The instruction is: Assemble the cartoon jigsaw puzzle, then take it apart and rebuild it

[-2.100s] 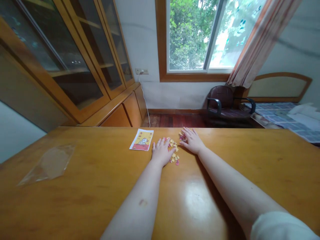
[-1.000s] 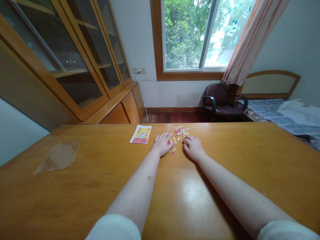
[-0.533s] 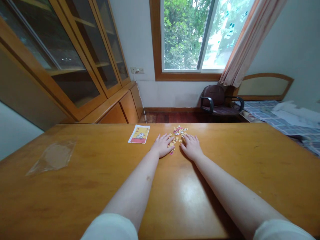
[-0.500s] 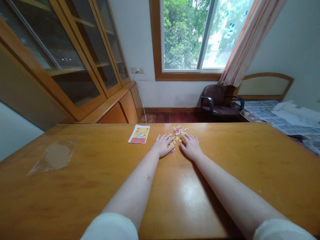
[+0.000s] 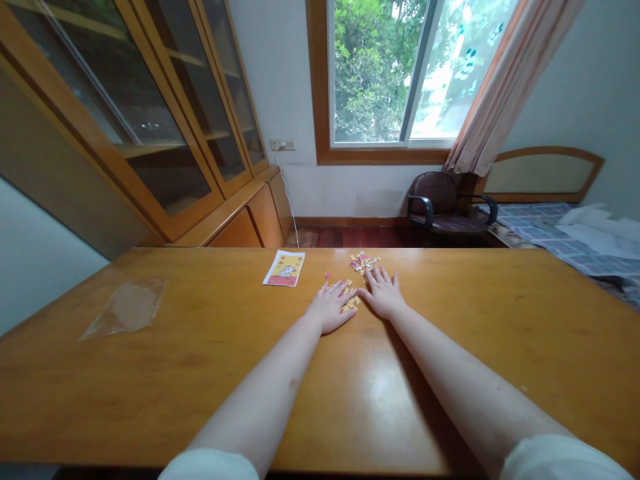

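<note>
Both my hands lie flat on a wooden table [image 5: 200,347], fingers spread, among small yellow and pink puzzle pieces [image 5: 364,261]. My left hand [image 5: 334,308] rests palm down over some yellow pieces, which peek out at its right side. Just to the right, my right hand [image 5: 383,294] lies with its fingertips touching the pile of pieces at the table's far edge. Neither hand grips anything. A small picture card [image 5: 285,268], yellow and red with a cartoon figure, lies flat to the left of my left hand.
A clear plastic bag [image 5: 125,307] lies on the table at the left. Beyond the far edge stand a dark armchair [image 5: 443,203], wooden glass-door cabinets [image 5: 150,127] and a window. A bed [image 5: 575,230] is at the right.
My left hand has slid back toward me, dragging yellow pieces with it. My right hand has stayed by the pile. The view has shifted slightly.
</note>
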`<state>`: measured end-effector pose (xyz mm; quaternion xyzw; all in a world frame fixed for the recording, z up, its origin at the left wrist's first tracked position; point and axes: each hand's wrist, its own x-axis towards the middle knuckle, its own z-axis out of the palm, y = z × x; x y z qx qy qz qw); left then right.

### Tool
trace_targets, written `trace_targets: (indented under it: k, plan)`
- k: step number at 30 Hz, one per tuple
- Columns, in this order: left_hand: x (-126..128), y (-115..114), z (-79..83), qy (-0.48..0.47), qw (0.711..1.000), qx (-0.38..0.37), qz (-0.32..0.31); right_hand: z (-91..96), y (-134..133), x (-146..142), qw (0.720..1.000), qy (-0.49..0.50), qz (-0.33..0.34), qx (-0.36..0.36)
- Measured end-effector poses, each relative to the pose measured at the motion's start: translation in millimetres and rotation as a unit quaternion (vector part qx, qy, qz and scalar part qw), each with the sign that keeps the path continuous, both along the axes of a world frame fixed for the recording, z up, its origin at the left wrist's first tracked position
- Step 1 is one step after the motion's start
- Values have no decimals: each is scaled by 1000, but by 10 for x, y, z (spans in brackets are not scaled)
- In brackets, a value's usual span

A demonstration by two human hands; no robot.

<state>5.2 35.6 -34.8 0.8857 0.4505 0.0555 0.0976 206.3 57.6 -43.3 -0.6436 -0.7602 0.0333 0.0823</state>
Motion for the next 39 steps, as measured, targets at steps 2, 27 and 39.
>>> trace_targets:
  k: [2,27,39]
  plan:
    - [-6,-47,-29,-13,999,27,30,8,-56,0,999,7,5,40]
    - [135,-93,34,-32,999,-13,11,68,-494,-4,964,86,250,-9]
    - [282,-164,19,-148,980,15,133,77,-484,108,958,221,181,-15]
